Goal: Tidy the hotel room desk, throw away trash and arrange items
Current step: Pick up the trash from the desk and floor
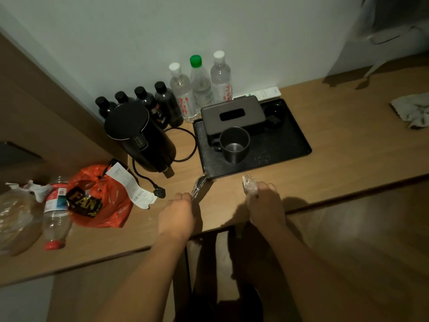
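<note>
Both hands are out over the front of the bench, each with trash in its grip. Her or his left hand pinches a flat, shiny wrapper that sticks up toward the near left corner of the black tray, its top end just at that corner. Over to the right, the right hand is clenched around a crumpled bit of clear plastic, which pokes up out of the fist just in front of the tray's near edge. On the tray stand a dark tissue box, a metal mug in front of it, and a small dark cup to the right of the box. Behind the tray lies a white remote, and three clear water bottles line the wall beside four black-capped bottles. A black kettle sits left of the tray, its cord looping across the wood. Farther left are an orange plastic bag with a receipt on it, an empty bottle lying on its side, and a cloudy bag at the frame's edge. A crumpled grey cloth rests at the far right.
</note>
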Available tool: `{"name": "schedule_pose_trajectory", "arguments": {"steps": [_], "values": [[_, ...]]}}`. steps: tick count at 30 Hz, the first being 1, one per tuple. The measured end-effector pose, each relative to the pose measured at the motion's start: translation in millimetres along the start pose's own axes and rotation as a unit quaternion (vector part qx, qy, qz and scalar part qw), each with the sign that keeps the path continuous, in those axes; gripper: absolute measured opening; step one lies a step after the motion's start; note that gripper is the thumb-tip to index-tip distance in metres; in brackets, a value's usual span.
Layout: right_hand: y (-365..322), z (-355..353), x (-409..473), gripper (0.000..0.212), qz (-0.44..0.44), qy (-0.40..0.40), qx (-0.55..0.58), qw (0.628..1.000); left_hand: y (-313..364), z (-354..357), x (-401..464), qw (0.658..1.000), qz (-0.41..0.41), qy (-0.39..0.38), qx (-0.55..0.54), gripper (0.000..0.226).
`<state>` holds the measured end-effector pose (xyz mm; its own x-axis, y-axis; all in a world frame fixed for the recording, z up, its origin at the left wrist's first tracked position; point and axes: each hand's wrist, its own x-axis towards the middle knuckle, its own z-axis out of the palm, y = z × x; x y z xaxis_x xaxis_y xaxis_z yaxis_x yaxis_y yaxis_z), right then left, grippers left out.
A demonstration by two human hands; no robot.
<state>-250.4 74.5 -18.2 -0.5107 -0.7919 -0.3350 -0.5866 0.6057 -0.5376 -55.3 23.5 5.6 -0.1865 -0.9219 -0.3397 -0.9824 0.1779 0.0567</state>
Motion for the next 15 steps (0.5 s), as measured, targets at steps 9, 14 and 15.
{"name": "schedule_pose_trajectory", "arguments": {"steps": [9,14,15], "values": [[13,-64,-42,0.019,0.042,0.085,0.115,0.989,52,-42,-17,0.991,0.102,0.072,-0.045,0.038],[34,-92,-73,0.015,0.107,0.159,0.169,0.967,90,-47,-23,0.97,0.223,0.09,-0.029,0.04],[41,-97,-81,0.015,0.119,0.17,0.176,0.962,100,-48,-26,0.966,0.244,0.08,-0.03,0.04]]}}
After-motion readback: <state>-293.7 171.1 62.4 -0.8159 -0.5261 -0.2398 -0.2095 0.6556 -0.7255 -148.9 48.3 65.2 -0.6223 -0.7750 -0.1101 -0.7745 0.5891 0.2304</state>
